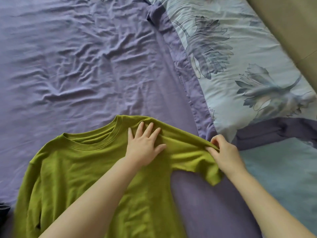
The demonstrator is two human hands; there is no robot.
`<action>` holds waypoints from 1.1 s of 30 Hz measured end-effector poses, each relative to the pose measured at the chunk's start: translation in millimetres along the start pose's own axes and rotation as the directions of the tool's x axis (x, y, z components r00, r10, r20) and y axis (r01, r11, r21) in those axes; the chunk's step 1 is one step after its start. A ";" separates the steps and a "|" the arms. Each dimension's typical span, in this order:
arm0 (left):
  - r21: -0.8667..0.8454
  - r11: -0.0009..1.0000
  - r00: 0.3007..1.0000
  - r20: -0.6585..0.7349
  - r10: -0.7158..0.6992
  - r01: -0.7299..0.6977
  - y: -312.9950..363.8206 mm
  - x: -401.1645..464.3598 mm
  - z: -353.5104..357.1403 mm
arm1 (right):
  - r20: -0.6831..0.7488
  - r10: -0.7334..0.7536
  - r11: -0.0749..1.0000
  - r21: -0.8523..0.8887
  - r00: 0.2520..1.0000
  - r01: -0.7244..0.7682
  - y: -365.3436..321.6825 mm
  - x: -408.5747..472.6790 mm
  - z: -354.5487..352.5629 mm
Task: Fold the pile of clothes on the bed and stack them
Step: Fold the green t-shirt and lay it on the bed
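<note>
While no label or writing shows on it, the green shirt (82, 170) lies spread on the purple sheet (68, 57), beside the floral quilt (240, 66). The left hand (145, 146) presses flat on its shoulder, fingers straight and spread. The right hand (224, 153) pinches the sleeve's upper edge, pulling it taut.

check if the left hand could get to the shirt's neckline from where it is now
Probably yes. The left hand lies flat on the green shirt near the shoulder, right beside the neckline, with only bare fabric between them. The right hand pinches the sleeve edge, off to the other side.
</note>
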State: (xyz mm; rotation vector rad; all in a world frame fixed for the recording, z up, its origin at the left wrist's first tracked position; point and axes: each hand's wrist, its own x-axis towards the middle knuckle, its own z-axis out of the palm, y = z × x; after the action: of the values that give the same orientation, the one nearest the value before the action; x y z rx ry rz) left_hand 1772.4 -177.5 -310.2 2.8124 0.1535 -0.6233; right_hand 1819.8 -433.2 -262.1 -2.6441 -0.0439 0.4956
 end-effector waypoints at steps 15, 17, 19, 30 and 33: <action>-0.077 0.996 0.990 -0.131 -0.049 0.040 -26.1 -36.1 2.5 | 0.099 -0.231 0.901 -0.353 0.968 0.251 -68.7 -18.4 66.1; -0.108 0.989 0.980 -0.157 -0.118 0.101 -42.1 -60.1 4.6 | 0.126 -0.314 0.891 -0.303 0.941 0.338 -94.6 -23.4 76.7; -0.177 0.972 0.953 -0.234 -0.192 0.153 -59.3 -88.4 2.8 | 0.194 -0.406 0.862 -0.243 0.893 0.445 -121.2 -28.8 92.5; -0.602 0.618 0.636 -0.223 -0.739 0.507 -215.4 -216.6 -0.3 | 0.403 -0.729 0.569 -0.092 0.553 0.817 -296.0 -60.4 195.0; -0.629 0.563 0.671 -0.087 -0.736 0.536 -235.6 -217.4 0.5 | 0.447 -0.751 0.515 -0.062 0.485 0.855 -346.1 -61.8 223.7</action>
State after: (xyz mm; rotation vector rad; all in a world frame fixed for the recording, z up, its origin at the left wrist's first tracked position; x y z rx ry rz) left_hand 1539.0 38.6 -270.7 2.1699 1.2840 -0.1337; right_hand 1700.7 -34.2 -277.9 -2.3278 -1.5393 0.6430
